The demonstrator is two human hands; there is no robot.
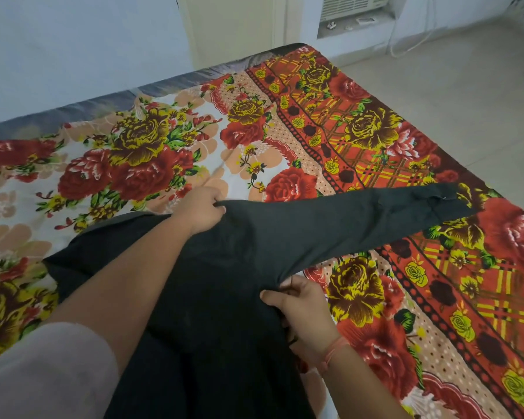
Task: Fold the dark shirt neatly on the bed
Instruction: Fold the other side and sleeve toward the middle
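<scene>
The dark shirt (224, 282) lies spread on the flowered bed sheet (133, 152), its body running toward me. One long sleeve (375, 216) stretches out to the right, cuff near the bed's right side. My left hand (201, 208) pinches the shirt's upper edge at the shoulder. Lower down, my right hand (300, 306) grips the cloth at the armpit, where the sleeve meets the body, fingers curled around a bunched fold. An orange thread sits on that wrist.
The bed's far edge meets a pale wall (73, 40). To the right lies tiled floor (466, 86), with a wall-mounted cooler unit (351, 7) and a hanging cable (406, 40) beyond.
</scene>
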